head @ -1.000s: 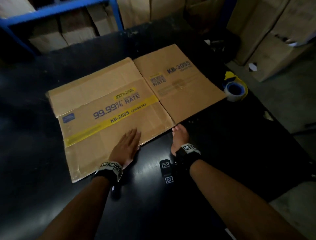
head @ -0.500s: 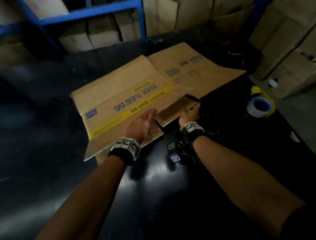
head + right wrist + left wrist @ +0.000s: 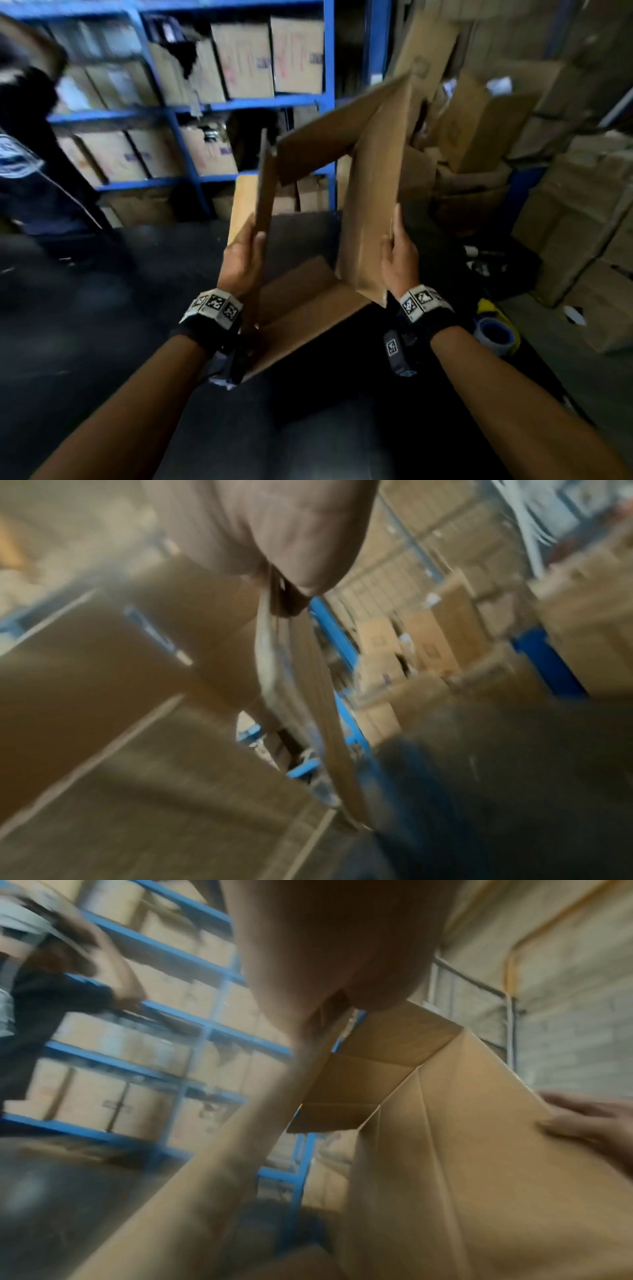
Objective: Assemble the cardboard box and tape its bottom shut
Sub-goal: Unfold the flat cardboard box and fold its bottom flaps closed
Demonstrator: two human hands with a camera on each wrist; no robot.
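At far left a second person (image 3: 24,147) in dark clothing stands by the blue shelving (image 3: 329,99), which is stocked with cartons. The left hand (image 3: 241,258) grips the left wall of the cardboard box (image 3: 370,205), fingers curled round its edge, while the box is held raised above the black bench (image 3: 102,308), opened into a tube with its flaps loose. The right hand (image 3: 399,260) pinches the right wall, and a tape roll (image 3: 495,334) lies on the bench near the right wrist.
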